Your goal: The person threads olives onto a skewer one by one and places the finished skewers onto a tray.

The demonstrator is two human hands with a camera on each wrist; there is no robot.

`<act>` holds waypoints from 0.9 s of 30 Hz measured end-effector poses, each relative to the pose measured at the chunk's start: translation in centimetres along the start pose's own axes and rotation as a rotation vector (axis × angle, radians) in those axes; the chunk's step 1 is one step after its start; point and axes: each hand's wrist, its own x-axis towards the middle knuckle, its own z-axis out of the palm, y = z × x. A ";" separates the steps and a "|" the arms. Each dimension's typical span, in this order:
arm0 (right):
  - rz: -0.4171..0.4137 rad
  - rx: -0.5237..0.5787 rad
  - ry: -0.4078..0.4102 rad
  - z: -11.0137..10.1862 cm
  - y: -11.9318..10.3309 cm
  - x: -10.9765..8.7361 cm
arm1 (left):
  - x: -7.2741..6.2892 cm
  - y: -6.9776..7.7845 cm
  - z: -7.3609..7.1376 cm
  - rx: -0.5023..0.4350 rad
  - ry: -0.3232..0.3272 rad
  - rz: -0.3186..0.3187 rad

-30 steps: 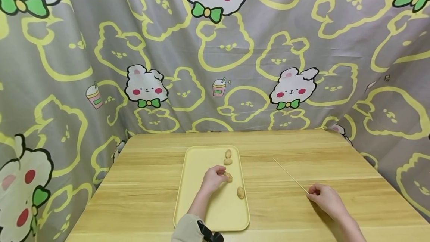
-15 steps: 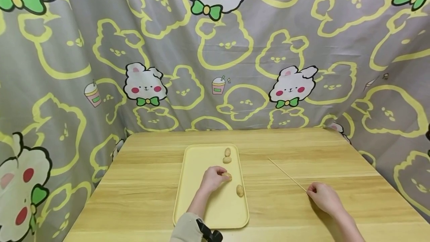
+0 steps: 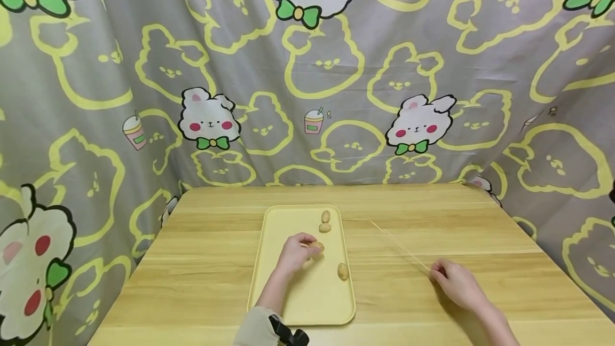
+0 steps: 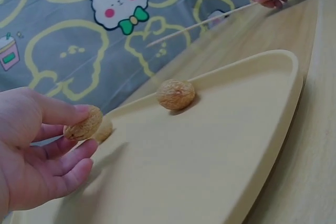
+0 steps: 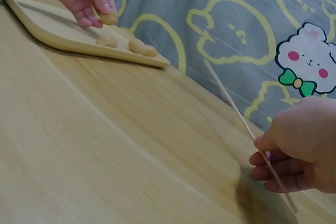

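My left hand [image 3: 294,255] pinches a walnut [image 4: 86,123] between thumb and fingers, above the pale yellow tray [image 3: 302,308]. Wrinkled and tan, this walnut partly covers another one [image 4: 104,130] in the left wrist view. A single walnut [image 3: 343,271] lies near the tray's right edge. Farther back on the tray, a pair of walnuts, one upper [image 3: 326,216] and one lower [image 3: 325,227], lie close together. Over the table to the right, my right hand [image 3: 456,284] pinches a thin wooden skewer [image 5: 236,109] near one end. Its long free part slants up and leftward, toward the tray side.
Under the tray is a light wood-grain table [image 3: 399,303]. A grey curtain [image 3: 269,170] with cartoon bunnies and yellow outlines hangs behind the table and along both sides. A black strap device [image 3: 288,332] sits on the left wrist over a beige sleeve.
My left hand has drawn slightly left and up with the walnut, which shows more clearly between the fingers. The right hand and skewer have shifted a little left.
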 end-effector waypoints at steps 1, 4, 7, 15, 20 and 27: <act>-0.008 0.016 -0.003 0.0 -0.3 0.0 | -0.1 0.1 -0.2 -0.007 0.004 -0.002; -0.039 0.101 -0.009 0.1 -1.1 0.1 | -0.4 0.3 -0.8 -0.016 0.014 -0.008; -0.093 0.188 0.002 0.3 -1.9 0.1 | -0.7 0.6 -1.5 -0.034 0.019 0.001; -0.251 0.314 0.004 0.5 -3.8 0.2 | -1.7 1.4 -3.2 -0.138 0.020 0.006; -0.386 0.435 -0.054 0.7 -4.8 0.1 | -2.4 1.4 -3.9 -0.181 0.023 -0.020; -0.423 0.475 -0.029 1.0 -5.8 0.1 | -3.5 2.0 -4.2 -0.227 -0.007 -0.023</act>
